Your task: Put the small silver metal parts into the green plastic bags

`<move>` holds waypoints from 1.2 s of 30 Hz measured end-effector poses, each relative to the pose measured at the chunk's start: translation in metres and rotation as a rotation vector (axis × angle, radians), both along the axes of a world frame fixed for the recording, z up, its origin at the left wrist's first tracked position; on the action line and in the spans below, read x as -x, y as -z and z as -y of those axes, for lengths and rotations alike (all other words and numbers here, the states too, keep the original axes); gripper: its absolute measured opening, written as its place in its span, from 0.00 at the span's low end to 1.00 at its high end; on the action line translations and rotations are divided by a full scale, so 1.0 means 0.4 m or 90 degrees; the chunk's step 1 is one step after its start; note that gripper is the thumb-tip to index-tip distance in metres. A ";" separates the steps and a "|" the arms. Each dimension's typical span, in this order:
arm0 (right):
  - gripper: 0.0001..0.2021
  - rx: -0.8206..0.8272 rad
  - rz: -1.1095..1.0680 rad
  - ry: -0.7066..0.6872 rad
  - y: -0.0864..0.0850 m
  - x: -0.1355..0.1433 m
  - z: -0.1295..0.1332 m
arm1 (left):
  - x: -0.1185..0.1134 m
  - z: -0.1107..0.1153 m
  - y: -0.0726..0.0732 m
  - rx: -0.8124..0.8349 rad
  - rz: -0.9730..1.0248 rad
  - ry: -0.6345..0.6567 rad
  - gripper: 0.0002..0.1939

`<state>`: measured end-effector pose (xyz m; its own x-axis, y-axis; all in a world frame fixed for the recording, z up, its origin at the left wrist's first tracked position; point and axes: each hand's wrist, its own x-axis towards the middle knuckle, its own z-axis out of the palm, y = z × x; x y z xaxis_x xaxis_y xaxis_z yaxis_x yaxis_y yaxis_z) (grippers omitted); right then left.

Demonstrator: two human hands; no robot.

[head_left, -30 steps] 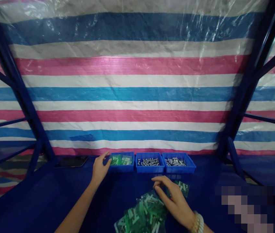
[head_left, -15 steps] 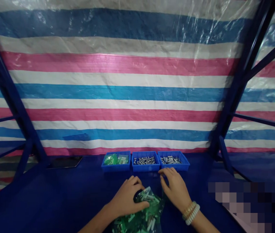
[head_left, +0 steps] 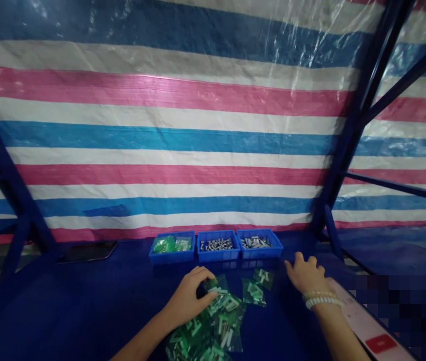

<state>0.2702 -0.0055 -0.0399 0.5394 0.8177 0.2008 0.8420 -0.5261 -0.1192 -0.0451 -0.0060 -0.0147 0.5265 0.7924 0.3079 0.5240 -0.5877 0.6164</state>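
Note:
A heap of small green plastic packets [head_left: 213, 326] with metal parts inside lies on the blue table [head_left: 85, 306] in front of me. My left hand [head_left: 188, 298] rests on the top of the heap, fingers curled over a packet. Two loose green packets [head_left: 255, 288] lie just right of the heap. My right hand [head_left: 305, 276] hovers flat over the table to the right of them, fingers spread, holding nothing. Beaded bracelets sit on that wrist.
Three small blue bins stand in a row at the back: the left bin [head_left: 171, 248] holds green packets, the middle bin [head_left: 218, 246] and right bin [head_left: 260, 244] hold metal parts. A dark phone [head_left: 87, 250] lies at the left. Blue frame posts [head_left: 343, 150] and a striped tarp stand behind.
My left hand came back from the left bin onto the heap. My right hand left the heap and moved right; two packets now lie apart from the heap.

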 end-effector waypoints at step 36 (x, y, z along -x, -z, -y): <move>0.08 -0.439 -0.406 -0.789 -0.063 0.256 0.085 | -0.006 0.051 -0.037 -0.269 0.102 0.057 0.14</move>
